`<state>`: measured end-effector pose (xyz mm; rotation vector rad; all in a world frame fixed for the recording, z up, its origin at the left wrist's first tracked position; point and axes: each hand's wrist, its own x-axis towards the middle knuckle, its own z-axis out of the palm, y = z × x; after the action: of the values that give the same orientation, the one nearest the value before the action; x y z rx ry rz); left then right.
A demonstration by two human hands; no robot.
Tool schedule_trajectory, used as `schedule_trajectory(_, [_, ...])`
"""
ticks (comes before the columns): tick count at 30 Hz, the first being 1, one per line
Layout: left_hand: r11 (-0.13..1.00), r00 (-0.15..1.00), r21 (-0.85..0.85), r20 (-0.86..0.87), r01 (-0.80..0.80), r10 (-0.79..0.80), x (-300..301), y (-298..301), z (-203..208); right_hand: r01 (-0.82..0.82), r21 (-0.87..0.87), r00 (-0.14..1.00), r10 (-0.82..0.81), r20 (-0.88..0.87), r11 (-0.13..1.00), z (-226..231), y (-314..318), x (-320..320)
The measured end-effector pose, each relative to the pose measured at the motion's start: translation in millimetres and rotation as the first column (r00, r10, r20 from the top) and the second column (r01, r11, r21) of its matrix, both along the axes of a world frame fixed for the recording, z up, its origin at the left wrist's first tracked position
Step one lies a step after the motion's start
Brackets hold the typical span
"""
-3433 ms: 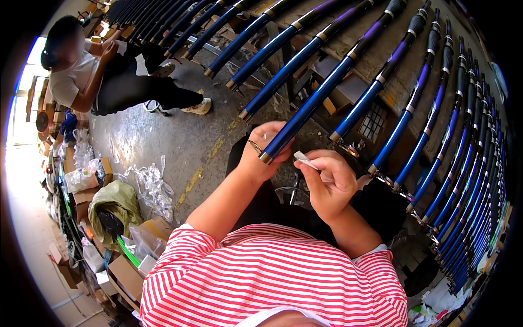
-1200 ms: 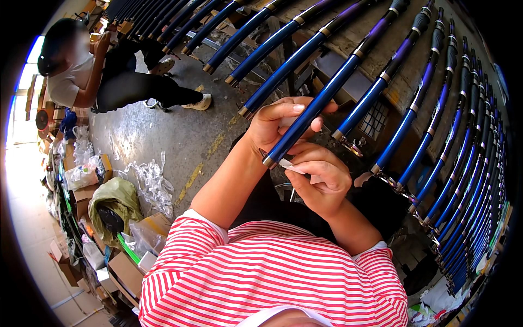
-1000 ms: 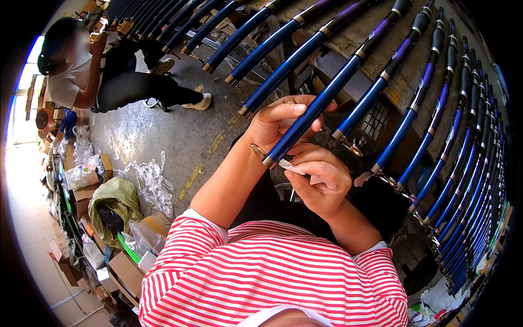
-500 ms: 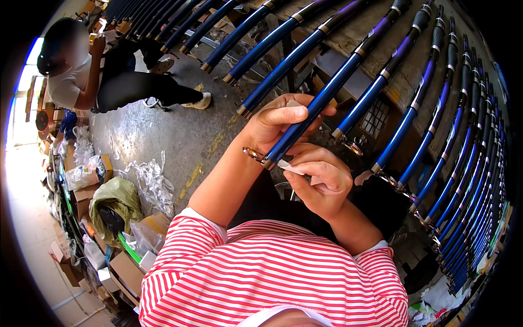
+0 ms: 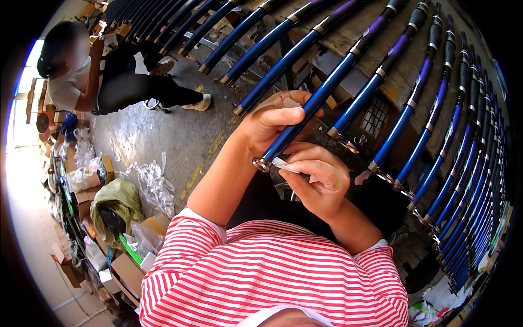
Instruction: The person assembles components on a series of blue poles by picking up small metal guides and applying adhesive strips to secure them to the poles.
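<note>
A glossy blue fishing rod point(image 5: 330, 87) slants toward me, held near its close end by my left hand point(image 5: 269, 121), thumb on top and fingers curled underneath. Small metal ring guides point(image 5: 261, 164) sit at the rod's near end. Just to the right of that end, my right hand point(image 5: 322, 173) pinches a small white slip point(image 5: 284, 165) between thumb and fingertips. The slip's edge meets or nearly meets the rod; contact is hard to make out. Another blue rod point(image 5: 357, 104) lies just right of my left hand, its own ring guides hanging at the end.
Many similar rods fan out on both sides along a worn bench point(image 5: 381, 52). At the far left a person point(image 5: 73, 82) sits with a leg stretched across the grey floor point(image 5: 163, 131). Cardboard boxes point(image 5: 126, 275), plastic wrap and a green sack point(image 5: 115, 204) crowd the left side.
The held rod's near end has shifted slightly left, and the rod has turned, bringing its ring guides from the left side to across the end. Both hands moved slightly left with it.
</note>
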<state>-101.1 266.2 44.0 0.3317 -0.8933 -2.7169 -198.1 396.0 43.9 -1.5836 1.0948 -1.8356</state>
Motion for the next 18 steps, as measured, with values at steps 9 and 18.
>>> schedule_trajectory(9, [0.908, 0.903, 0.408, -0.42, 0.1, 0.09, -24.4, -4.5, -23.8, 0.088, -0.059, 0.996, -0.089, -0.016, 0.994, -7.0, 23.5, -17.4])
schedule_trajectory(18, [0.941, 0.975, 0.338, -0.213, 0.013, 0.063, -66.2, 12.9, -31.8, 0.133, -0.067, 0.99, -0.136, -0.042, 0.989, -6.6, 46.0, -43.8])
